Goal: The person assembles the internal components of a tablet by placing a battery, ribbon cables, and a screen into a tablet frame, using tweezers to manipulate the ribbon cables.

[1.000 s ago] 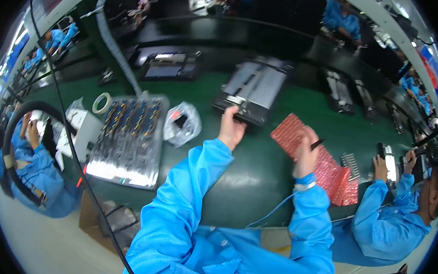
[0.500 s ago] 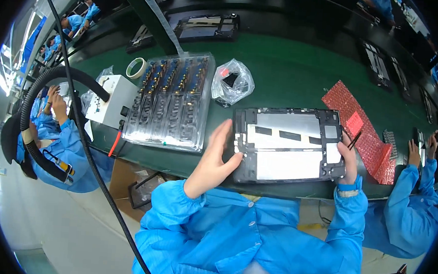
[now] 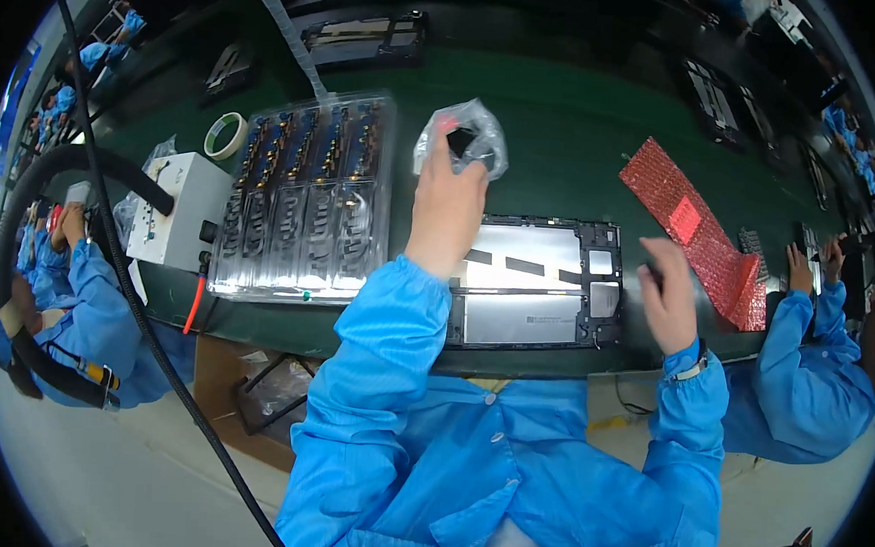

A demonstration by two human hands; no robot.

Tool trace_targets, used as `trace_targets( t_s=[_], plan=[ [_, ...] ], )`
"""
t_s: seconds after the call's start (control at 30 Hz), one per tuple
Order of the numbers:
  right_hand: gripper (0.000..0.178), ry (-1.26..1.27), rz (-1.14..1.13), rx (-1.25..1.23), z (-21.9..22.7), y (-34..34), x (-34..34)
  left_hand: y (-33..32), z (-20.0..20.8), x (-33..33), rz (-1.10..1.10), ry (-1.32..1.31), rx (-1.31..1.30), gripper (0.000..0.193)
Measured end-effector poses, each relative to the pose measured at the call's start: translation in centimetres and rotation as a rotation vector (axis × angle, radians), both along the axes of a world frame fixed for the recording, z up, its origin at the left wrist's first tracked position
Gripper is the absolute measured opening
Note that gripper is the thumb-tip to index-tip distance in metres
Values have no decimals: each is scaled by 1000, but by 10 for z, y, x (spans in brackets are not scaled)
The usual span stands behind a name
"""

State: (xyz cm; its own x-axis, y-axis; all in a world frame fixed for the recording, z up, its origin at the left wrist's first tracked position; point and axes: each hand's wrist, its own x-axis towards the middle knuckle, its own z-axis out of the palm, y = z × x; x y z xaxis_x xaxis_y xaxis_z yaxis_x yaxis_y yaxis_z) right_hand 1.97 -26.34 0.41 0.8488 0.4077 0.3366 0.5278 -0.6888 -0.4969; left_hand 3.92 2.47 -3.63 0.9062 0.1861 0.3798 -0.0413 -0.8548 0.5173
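Note:
My left hand [image 3: 448,209] reaches forward over the bench, its index finger and thumb apart at the near side of a crumpled clear plastic bag [image 3: 491,136]. Black and red pieces show in the bag. Below that hand lies an opened tablet [image 3: 525,319], with silver battery panels and a black frame; my forearm covers its left edge. To the tablet's right, my right hand [image 3: 671,303] hovers with curled fingers. A dark bit of the tweezers [image 3: 655,275] shows between thumb and fingers; the rest of them is hidden.
Left of the tablet stands a clear tray [image 3: 304,190] of small parts, beside a white box [image 3: 179,208] with a black hose and a tape roll [image 3: 225,136]. Red bubble wrap [image 3: 695,234] lies at right. More opened tablets [image 3: 364,38] lie farther back. Co-workers sit on both sides.
My left hand has left the tablet's edge and moved forward to the plastic bag. My right hand has come off the tablet's right edge. The tablet now rests on the bench.

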Motion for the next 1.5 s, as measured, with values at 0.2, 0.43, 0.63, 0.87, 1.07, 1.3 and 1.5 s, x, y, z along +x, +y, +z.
trace_targets(
  t_s=[0.2, 0.43, 0.63, 0.87, 1.07, 1.3, 1.5],
  plan=[
    [27, 371, 261, 574, 47, 63, 26, -8, -11, -4, -64, 39, 108, 20],
    [14, 659, 327, 506, -11, 148, 118, -13, -18, 1, -117, 43, 194, 22],
    [20, 298, 372, 481, -45, 151, 126, -10, -17, -5, -111, 5, 229, 25],
    [20, 431, 168, 452, -35, 158, 114, -10, -17, -5, -112, -9, 232, 29],
    [19, 422, 164, 424, -38, 158, 117, -9, -14, -6, -120, -49, 216, 30],
    [17, 380, 177, 426, -36, 156, 119, -10, -12, -5, -121, -53, 222, 29],
    [19, -6, 315, 451, -34, 151, 111, -9, -15, -4, -106, -10, 229, 29]
  ],
)
